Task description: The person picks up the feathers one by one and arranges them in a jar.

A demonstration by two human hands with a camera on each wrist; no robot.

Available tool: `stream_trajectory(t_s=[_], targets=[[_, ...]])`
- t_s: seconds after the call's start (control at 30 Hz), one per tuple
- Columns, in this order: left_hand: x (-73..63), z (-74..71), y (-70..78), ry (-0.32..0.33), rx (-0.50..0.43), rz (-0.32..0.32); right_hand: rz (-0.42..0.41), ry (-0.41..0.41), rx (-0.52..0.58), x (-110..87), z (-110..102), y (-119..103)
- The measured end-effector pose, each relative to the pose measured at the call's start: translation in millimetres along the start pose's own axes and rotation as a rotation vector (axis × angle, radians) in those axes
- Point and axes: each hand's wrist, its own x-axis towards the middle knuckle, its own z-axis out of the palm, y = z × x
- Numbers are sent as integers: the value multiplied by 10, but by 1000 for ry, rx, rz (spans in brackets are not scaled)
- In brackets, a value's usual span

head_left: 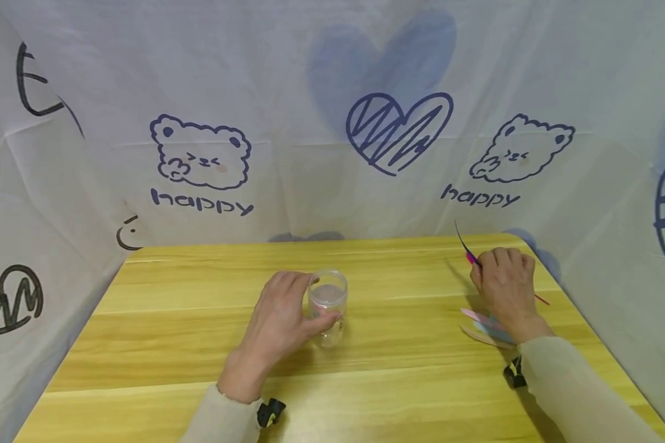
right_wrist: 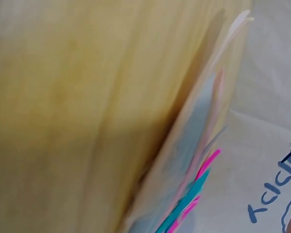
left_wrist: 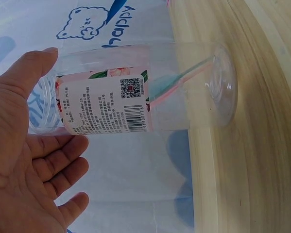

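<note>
Head view shows the left hand (head_left: pixel 279 311) gripping one transparent plastic cylindrical jar (head_left: pixel 328 299), upright on the yellow wooden table (head_left: pixel 144 320); it looks light, stiff, perhaps slippery, best taken round the wall; rightward, a slender dark-blue feather (head_left: pixel 466 248) seems pinched by the curled right hand (head_left: pixel 507 288), near pale pink, blue and beige feathers (head_left: pixel 479 318); probably soft, best taken at the base.

Left hand (head_left: pixel 281 311) and right hand (head_left: pixel 507 289): two hands counted. Jar (left_wrist: pixel 135 92): one. Table (head_left: pixel 188 301): one. Sleeves (head_left: pixel 582 381): two. Feathers (right_wrist: pixel 197 109) outside the jar: at least five, overlap preventing exact count; inside, at least two.
</note>
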Motion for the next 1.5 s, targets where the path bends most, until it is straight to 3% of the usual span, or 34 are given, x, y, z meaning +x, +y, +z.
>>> stream_trajectory(t_s=[0.13, 0.47, 0.8, 1.5], targets=[[-4, -1, -2, 0, -4, -4, -17, 63, 37, 66, 0, -93], [-3, -10, 25, -44, -91, -88, -28, 65, 105, 228, -15, -380], [27, -16, 26, -40, -104, -93, -84, 135, 181, 532, -120, -794], [42, -22, 4, -26, -116, -58, -116, 102, 430, 1054, -374, -1630]])
